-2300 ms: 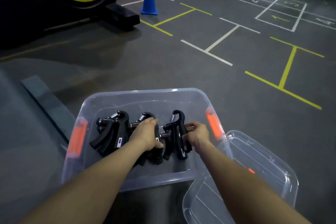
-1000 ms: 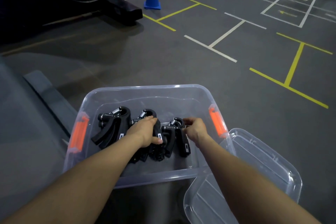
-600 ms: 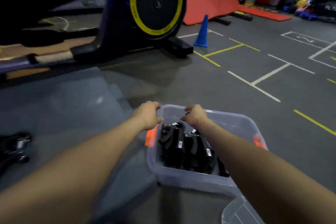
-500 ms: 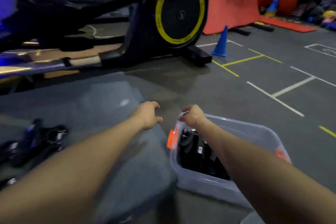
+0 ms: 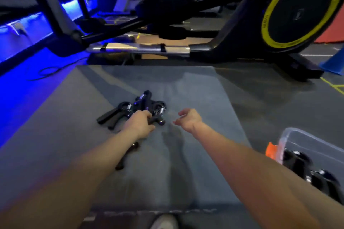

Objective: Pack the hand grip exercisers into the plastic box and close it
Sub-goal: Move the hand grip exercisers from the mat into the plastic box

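A grey mat (image 5: 186,102) lies across the dark floor, a black elliptical trainer (image 5: 214,29) with its yellow-ringed flywheel (image 5: 299,11) stands just behind it, a blue cone (image 5: 334,64) peeks in at far right, blue light glows along the left.

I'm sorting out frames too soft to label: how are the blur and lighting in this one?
Head view: forearms and the plastic box at the right edge are smeared by motion blur; the left hand on the pile of hand grip exercisers and the open right hand are sharper. Strong blue light washes the left side, and wide-angle distortion bends the elliptical machine.
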Available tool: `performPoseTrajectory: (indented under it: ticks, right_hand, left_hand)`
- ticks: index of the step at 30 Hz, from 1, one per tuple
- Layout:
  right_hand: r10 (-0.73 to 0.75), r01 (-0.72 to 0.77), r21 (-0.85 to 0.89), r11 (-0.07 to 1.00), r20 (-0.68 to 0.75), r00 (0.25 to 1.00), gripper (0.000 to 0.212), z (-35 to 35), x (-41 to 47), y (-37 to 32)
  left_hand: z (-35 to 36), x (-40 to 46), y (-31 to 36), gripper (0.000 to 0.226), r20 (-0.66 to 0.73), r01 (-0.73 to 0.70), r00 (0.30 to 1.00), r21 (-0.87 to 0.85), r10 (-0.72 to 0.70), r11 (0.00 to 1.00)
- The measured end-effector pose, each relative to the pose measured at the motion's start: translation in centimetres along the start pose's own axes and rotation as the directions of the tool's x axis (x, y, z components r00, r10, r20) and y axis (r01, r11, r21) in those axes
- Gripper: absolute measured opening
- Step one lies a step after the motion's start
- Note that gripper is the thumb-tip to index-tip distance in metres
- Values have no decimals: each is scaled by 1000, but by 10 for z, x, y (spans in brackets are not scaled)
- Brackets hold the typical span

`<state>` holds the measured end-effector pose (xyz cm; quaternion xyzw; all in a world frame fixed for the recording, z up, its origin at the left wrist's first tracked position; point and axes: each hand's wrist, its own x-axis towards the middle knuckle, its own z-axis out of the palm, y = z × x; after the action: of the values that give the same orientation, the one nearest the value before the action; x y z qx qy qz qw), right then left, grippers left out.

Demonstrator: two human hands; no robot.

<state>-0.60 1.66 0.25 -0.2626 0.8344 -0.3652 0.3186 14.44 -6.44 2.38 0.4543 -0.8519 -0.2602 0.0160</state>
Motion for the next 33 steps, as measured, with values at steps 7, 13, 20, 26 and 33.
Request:
performPoseTrajectory:
  ticks: [7,13,20,26,33]
  right_hand:
    - [1,-4,29,1000,112,994,44,78,12,13]
    - [-17,13,27,1000,145,989,39,106,17,23]
    - [-12,6,43,999,137,990,37,108,16,25]
    - [-14,2,80,997,143,990,38,80,5,18]
    - [-7,-21,346,938,79,997,33,3,-27,6]
  left_hand:
    - [29,-5,-86,45,-72,243,968,38,-240,969]
    - [43,-4,-113,62,-56,365,931,94,-361,926]
    - [47,2,-107,74,-67,454,891,122,-449,883]
    - [34,-9,-87,52,-69,417,907,4,-416,909]
    - [-7,-7,12,24,158,221,975,-573,-158,789]
